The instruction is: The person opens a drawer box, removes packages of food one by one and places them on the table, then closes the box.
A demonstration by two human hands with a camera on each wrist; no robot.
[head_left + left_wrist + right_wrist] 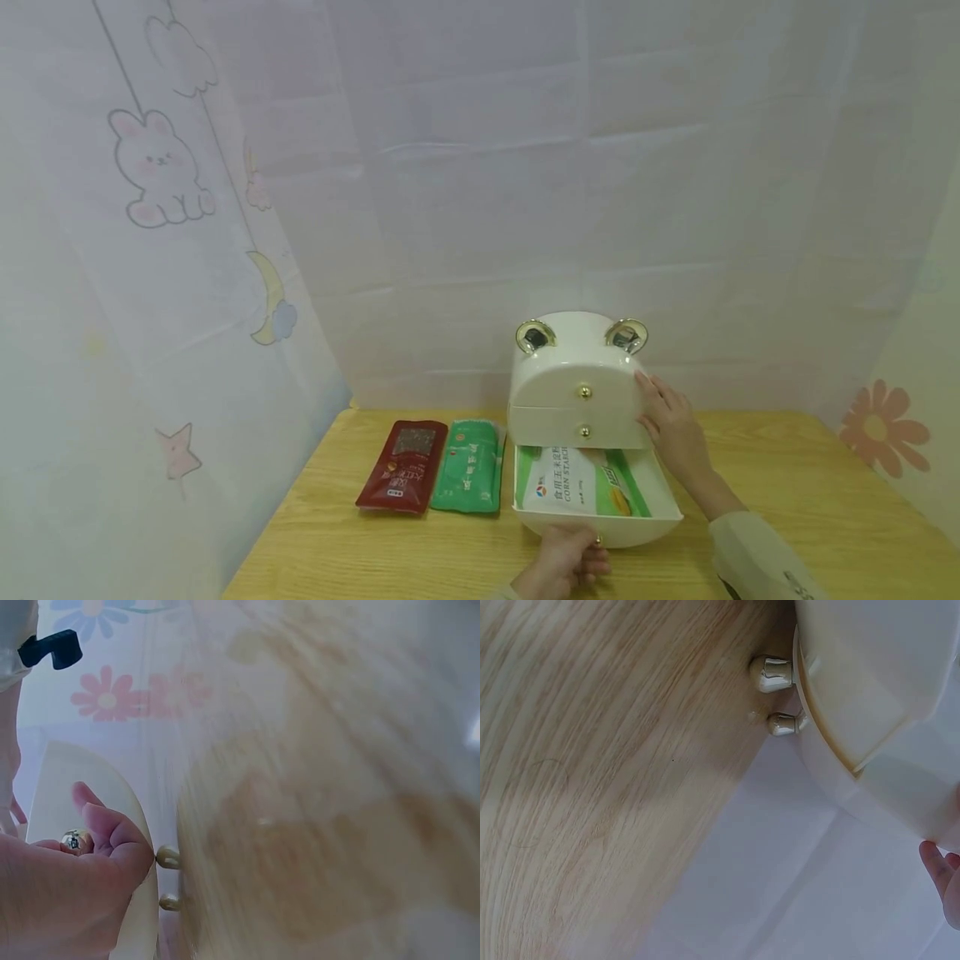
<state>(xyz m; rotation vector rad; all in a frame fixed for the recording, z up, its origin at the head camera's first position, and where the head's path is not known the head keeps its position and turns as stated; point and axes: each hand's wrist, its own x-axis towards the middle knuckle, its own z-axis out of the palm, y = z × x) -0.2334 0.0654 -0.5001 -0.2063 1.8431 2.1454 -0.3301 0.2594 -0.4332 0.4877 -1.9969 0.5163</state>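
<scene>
A white storage box (551, 425) with gold-rimmed round eyes stands on the table, its bottom drawer (551, 527) pulled out. Inside the drawer lies a green and white corn starch packet (573, 487). My left hand (558, 560) is at the drawer's front and holds its gold knob (75, 841) between thumb and fingers; the grip is partly hidden in the head view. Against the box's right side rests my right hand (678, 433), fingers extended along the wall. Only its fingertips (932, 862) and part of the hand show in the right wrist view.
Left of the box, a dark red packet (402, 467) and a green packet (470, 467) lie side by side on the wooden table (322, 533). Two upper drawers with gold knobs (585, 392) are closed. A pale printed curtain (450, 208) hangs behind.
</scene>
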